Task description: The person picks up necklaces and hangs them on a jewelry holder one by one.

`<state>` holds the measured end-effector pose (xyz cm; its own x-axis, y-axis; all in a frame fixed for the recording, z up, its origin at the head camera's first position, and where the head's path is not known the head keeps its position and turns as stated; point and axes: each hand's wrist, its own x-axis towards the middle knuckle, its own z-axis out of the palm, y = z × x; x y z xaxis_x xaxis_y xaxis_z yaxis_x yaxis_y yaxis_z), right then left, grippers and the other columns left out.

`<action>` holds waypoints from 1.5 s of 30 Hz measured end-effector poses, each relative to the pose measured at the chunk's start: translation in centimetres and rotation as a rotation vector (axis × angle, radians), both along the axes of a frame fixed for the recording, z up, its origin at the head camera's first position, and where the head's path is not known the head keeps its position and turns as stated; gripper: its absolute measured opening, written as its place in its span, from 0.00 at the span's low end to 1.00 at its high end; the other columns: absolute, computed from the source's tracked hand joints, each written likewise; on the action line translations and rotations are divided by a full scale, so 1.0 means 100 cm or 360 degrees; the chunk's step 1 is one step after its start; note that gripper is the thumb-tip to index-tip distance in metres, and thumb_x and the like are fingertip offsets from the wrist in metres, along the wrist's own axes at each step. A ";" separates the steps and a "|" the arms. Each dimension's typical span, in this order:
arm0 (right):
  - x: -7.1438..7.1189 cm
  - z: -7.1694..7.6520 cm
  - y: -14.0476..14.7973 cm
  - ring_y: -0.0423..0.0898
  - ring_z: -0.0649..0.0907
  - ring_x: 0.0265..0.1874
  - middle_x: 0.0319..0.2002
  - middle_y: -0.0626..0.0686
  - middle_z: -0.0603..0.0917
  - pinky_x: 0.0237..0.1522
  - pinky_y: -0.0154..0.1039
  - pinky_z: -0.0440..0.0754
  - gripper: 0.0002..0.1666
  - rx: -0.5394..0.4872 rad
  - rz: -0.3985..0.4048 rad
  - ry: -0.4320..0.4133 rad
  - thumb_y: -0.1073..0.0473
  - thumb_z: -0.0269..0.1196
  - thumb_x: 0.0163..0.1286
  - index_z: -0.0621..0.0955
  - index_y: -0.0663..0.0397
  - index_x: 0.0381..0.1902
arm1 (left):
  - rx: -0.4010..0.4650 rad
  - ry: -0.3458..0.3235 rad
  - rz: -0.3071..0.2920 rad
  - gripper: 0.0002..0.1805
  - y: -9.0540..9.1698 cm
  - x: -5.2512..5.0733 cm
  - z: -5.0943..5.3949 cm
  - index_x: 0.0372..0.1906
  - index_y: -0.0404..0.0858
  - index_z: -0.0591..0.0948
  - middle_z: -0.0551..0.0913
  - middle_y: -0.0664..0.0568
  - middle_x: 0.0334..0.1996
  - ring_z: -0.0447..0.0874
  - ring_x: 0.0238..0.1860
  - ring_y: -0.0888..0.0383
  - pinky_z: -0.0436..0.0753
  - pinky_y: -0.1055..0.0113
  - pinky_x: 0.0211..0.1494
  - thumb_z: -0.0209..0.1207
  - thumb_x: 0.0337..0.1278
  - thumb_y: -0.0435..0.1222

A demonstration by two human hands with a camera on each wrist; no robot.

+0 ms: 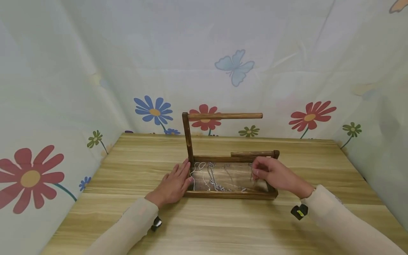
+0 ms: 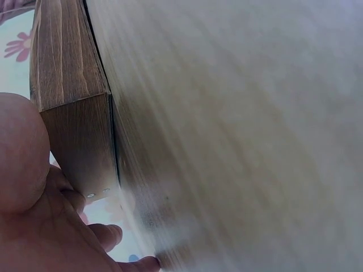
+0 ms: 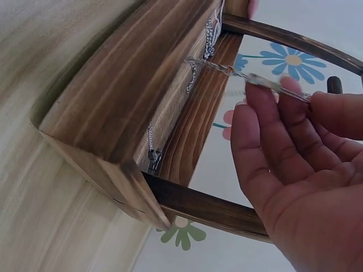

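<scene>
A dark wooden jewellery stand (image 1: pixel 229 195) with a shallow tray base sits on the table. Several silver chains (image 1: pixel 211 174) lie in the tray, along with a thin white cord (image 1: pixel 192 173) at its left. My right hand (image 1: pixel 271 173) is over the tray's right end. Between thumb and fingertips it pinches a silver chain (image 3: pixel 266 84), which hangs down in the head view and runs back toward the tray in the right wrist view. My left hand (image 1: pixel 172 184) rests against the tray's left side, fingers extended; in the left wrist view they are beside the wooden corner (image 2: pixel 79 136).
A tall post on the stand's left carries a high wooden bar (image 1: pixel 226 116); a shorter post at the right carries a low bar (image 1: pixel 251 154). The table (image 1: pixel 204 226) has light wood grain. A flower-printed cloth (image 1: pixel 178 53) hangs around its back and sides.
</scene>
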<state>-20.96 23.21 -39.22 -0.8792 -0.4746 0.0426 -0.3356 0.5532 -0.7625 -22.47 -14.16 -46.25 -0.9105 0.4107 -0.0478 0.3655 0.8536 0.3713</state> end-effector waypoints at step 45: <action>0.008 0.046 -0.009 0.36 0.78 0.27 0.29 0.44 0.85 0.33 0.34 0.78 0.21 0.0625 0.0183 0.0298 0.79 0.62 0.64 0.86 0.45 0.33 | -0.0010 -0.0012 -0.0021 0.37 -0.001 -0.005 -0.004 0.86 0.39 0.46 0.43 0.50 0.87 0.47 0.85 0.36 0.60 0.25 0.75 0.39 0.85 0.51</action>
